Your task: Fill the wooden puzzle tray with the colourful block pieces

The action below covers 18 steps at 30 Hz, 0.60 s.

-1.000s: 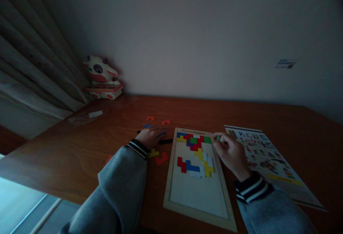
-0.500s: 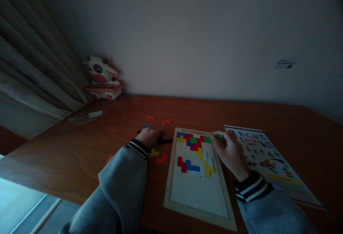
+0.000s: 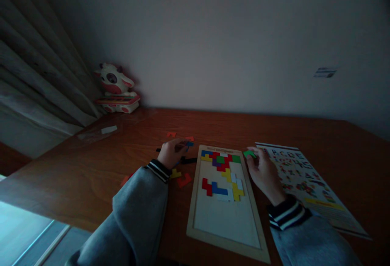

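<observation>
Your left hand (image 3: 170,153) pinches a blue piece (image 3: 190,144) at the board's (image 3: 225,223) eleven o'clock, your right hand (image 3: 263,172) a green piece (image 3: 249,153) at one; slackening could drop either.

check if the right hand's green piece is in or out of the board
Out: the right hand holds the green piece beside the right edge of the board.

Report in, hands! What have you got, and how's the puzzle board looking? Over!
Left hand: holding blue piece. Right hand: holding green piece. Board: partly filled, near end bare. Black piece lying at its left edge.
</observation>
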Motion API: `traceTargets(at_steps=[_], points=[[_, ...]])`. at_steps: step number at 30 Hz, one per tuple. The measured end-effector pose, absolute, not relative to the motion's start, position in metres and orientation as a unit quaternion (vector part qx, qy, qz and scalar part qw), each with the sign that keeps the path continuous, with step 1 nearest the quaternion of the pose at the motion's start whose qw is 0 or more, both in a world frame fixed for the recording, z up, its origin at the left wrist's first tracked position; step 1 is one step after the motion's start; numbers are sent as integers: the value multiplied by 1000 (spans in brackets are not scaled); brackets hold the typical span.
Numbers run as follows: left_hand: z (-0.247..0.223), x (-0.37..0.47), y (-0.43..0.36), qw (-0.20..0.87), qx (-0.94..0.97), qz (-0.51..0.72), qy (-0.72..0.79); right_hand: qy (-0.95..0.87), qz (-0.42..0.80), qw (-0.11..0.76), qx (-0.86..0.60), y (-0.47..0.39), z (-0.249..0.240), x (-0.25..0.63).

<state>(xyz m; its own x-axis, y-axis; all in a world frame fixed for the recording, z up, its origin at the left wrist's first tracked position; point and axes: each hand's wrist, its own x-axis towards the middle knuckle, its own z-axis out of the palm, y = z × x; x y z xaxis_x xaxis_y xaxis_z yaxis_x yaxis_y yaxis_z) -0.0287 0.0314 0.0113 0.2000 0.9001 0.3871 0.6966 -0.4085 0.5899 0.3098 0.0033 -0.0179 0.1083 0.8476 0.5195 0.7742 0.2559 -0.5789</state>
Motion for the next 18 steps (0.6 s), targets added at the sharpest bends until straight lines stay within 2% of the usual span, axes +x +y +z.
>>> traceTargets(at_steps=[7,18], points=[[15,-4,20,246,757,375,475,-684,-18,324,-653,5,-28,320],[11,-36,34,18,746,261,612,-688,-60,256,-677,-1,-24,316]])
